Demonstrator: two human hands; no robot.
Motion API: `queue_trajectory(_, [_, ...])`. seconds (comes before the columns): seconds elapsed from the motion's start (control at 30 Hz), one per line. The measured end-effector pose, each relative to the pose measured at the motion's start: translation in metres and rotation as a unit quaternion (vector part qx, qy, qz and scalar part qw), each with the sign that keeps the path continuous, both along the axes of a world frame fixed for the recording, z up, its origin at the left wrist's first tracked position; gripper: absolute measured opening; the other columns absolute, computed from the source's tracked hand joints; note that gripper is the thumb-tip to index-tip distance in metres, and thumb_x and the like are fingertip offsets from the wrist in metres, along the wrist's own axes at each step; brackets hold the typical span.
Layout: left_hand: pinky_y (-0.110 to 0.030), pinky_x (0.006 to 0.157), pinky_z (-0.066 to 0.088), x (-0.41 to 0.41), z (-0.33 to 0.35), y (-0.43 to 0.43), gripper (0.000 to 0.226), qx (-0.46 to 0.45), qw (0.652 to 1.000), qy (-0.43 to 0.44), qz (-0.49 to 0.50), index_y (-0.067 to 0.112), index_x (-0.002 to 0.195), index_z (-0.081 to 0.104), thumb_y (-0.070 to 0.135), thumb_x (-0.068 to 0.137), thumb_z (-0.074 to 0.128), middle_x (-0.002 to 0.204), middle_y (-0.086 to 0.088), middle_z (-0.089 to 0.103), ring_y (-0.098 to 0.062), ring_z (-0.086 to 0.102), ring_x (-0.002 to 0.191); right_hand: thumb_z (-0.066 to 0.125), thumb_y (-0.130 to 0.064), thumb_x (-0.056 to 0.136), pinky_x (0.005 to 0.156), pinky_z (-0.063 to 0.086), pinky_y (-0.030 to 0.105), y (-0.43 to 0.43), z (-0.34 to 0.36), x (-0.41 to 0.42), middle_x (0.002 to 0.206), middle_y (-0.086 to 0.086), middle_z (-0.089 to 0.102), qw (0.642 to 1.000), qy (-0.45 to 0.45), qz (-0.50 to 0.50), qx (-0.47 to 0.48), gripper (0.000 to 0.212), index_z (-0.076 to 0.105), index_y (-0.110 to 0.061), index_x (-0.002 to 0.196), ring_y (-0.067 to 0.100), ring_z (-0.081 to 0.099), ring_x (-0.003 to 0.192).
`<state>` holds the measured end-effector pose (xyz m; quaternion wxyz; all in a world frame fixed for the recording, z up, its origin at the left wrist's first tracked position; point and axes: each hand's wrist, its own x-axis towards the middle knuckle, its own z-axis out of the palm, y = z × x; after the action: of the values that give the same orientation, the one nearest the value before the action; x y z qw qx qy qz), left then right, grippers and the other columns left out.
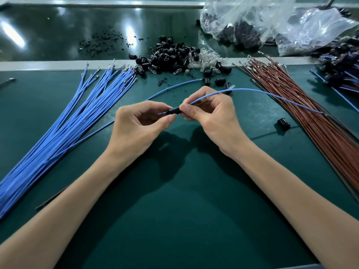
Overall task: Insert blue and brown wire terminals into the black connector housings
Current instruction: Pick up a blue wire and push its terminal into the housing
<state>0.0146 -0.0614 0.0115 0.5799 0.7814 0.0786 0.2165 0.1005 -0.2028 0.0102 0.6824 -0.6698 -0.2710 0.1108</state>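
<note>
Above the middle of the green mat, my left hand pinches a small black connector housing between thumb and fingertips. My right hand pinches a blue wire right at the housing; the wire arcs off to the right over the brown wires. A short blue stub shows at the housing's left end. A second blue wire lies on the mat behind my hands, with a black housing at its far end. The blue wire bundle fans out at left, the brown wire bundle at right.
A heap of loose black housings and clear parts sits behind my hands. One stray housing lies by the brown wires. Plastic bags of parts stand at back right, assembled wires at far right.
</note>
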Motion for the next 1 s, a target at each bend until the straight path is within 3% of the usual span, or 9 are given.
queue_trajectory(0.13, [-0.026,0.075,0.055,0.001,0.000,0.002,0.013,0.024,1.000,0.019,0.004,0.014,0.090,0.072,0.007,0.079,0.074,0.083,-0.004,0.073,-0.011,0.067,0.073,0.076,-0.008,0.078,0.064,0.051,0.021,0.000,0.000,0.001,0.064,-0.011,0.065,1.000,0.004,-0.014,-0.022,0.018,0.065,-0.019,0.069,0.004,0.058,0.063])
queue_trajectory(0.3, [-0.014,0.062,0.048,0.001,-0.003,0.002,0.013,0.081,0.996,0.039,0.003,0.022,0.087,0.072,0.012,0.080,0.075,0.080,0.008,0.070,0.000,0.062,0.065,0.080,-0.015,0.074,0.065,0.049,0.026,-0.001,0.001,0.003,0.076,-0.008,0.062,0.998,0.026,-0.019,-0.058,0.019,0.068,-0.025,0.064,0.007,0.057,0.068])
queue_trajectory(0.47, [-0.025,0.077,0.050,-0.001,-0.002,0.001,0.016,0.179,0.984,0.024,0.012,0.030,0.086,0.070,0.019,0.077,0.078,0.083,0.017,0.069,0.001,0.063,0.078,0.078,-0.023,0.075,0.065,0.050,0.028,-0.003,0.003,0.004,0.075,-0.008,0.063,0.995,0.022,0.003,-0.096,0.012,0.067,-0.025,0.069,0.006,0.058,0.068])
queue_trajectory(0.57, [-0.023,0.081,0.049,0.000,-0.001,0.004,0.018,0.181,0.983,0.018,0.039,0.032,0.086,0.070,0.020,0.077,0.078,0.083,0.016,0.069,-0.001,0.063,0.079,0.062,-0.024,0.087,0.057,0.052,0.023,-0.004,0.005,0.009,0.077,-0.004,0.062,0.994,0.102,-0.013,-0.023,0.010,0.056,-0.020,0.080,0.006,0.063,0.064])
queue_trajectory(0.7, [-0.018,0.081,0.046,0.000,-0.001,0.008,0.018,0.225,0.973,-0.007,0.046,0.020,0.092,0.074,0.020,0.075,0.079,0.084,0.010,0.070,-0.007,0.061,0.081,0.064,-0.013,0.090,0.058,0.049,0.018,-0.004,0.004,0.011,0.076,-0.005,0.057,0.997,0.048,-0.047,-0.036,0.019,0.057,-0.019,0.074,0.003,0.060,0.067])
queue_trajectory(0.8, [-0.024,0.078,0.047,-0.001,-0.002,0.004,0.021,0.278,0.959,-0.036,0.034,0.014,0.095,0.076,0.022,0.075,0.078,0.084,0.009,0.069,-0.014,0.061,0.079,0.071,-0.017,0.085,0.064,0.051,0.024,-0.002,0.000,0.006,0.075,-0.011,0.057,0.996,-0.006,-0.018,-0.087,0.017,0.063,-0.022,0.071,0.005,0.056,0.068])
queue_trajectory(0.9, [-0.031,0.074,0.048,0.000,-0.003,0.005,0.022,0.298,0.952,-0.050,0.040,0.011,0.097,0.076,0.023,0.078,0.074,0.084,0.006,0.070,-0.020,0.061,0.075,0.063,-0.026,0.088,0.062,0.052,0.025,-0.001,0.002,0.006,0.072,-0.011,0.061,0.997,0.029,-0.014,-0.068,0.012,0.061,-0.022,0.076,0.007,0.061,0.065])
queue_trajectory(1.0, [-0.031,0.077,0.049,0.001,-0.003,0.008,0.022,0.271,0.960,-0.048,0.054,0.011,0.098,0.075,0.021,0.079,0.074,0.087,0.006,0.069,-0.021,0.064,0.078,0.055,-0.018,0.095,0.055,0.049,0.021,-0.003,0.005,0.009,0.076,-0.008,0.060,0.997,0.055,-0.042,-0.024,0.018,0.056,-0.020,0.077,0.007,0.062,0.061])
